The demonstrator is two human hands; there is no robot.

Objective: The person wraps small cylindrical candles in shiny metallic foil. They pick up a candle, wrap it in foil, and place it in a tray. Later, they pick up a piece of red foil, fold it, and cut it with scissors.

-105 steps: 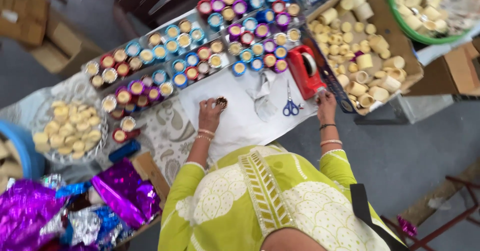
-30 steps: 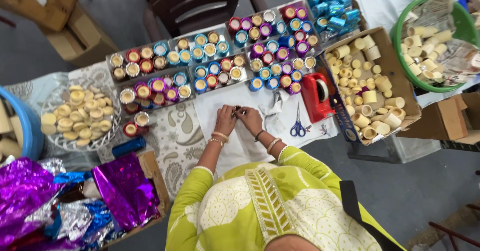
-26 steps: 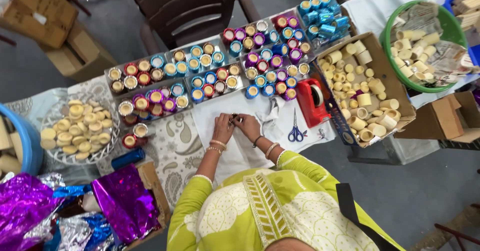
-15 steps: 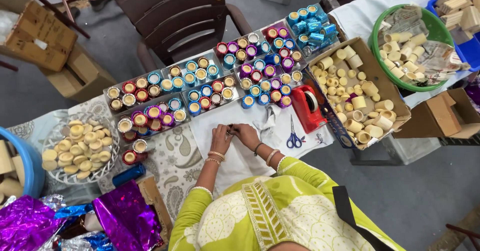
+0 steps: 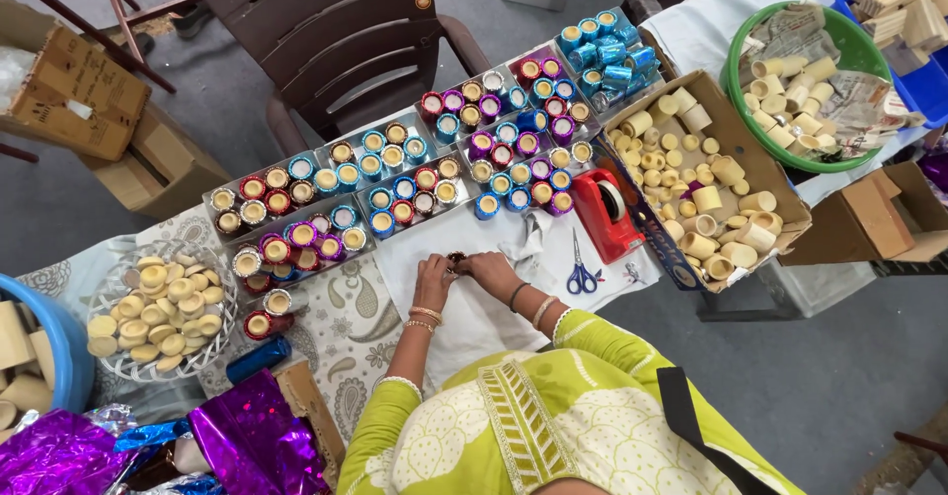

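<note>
Near the surface's front edge, left hand (image 5: 433, 280) and right hand (image 5: 491, 270) pinched closed on one small dark piece (image 5: 457, 257), seemingly light, best gripped by its sides.

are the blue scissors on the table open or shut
Shut. The blue-handled scissors lie flat on the white cloth beside the red tape dispenser, blades together in one line pointing away from the person.
</note>
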